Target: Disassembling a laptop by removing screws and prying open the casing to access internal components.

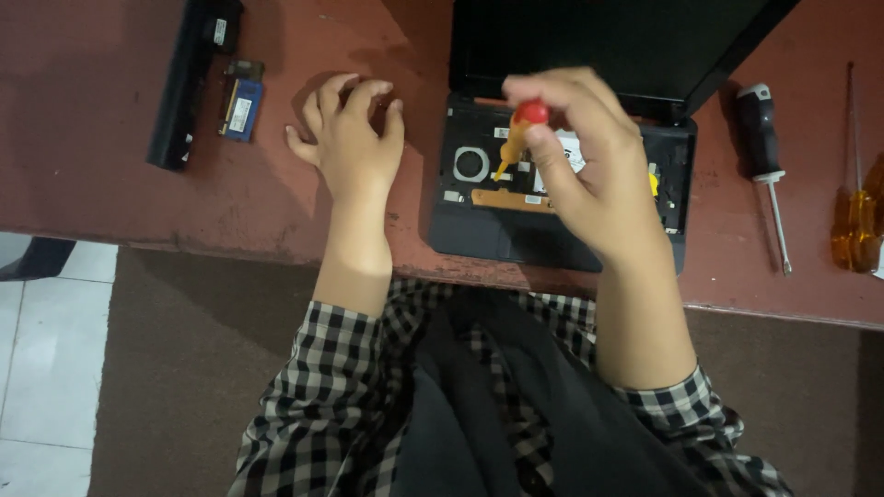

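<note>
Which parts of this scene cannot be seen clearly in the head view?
- Screwdriver tip: the small red-capped screwdriver in the right hand blurs; its contact point inside the opened laptop is unclear.
- Laptop screen: cut off by the top edge.
- Under the left hand: hidden by its fingers.

The support surface is a worn reddish-brown table (138,202). A small opened laptop (562,184) with its keyboard cover removed lies at centre right, lid tilted toward the far edge. At far left lie a long black battery pack (193,78) and, just beside it, a blue memory module (242,109). At right lie a black-handled screwdriver (764,156) and an amber-handled screwdriver (856,198). The left hand (350,138) rests on the table left of the laptop.
</note>
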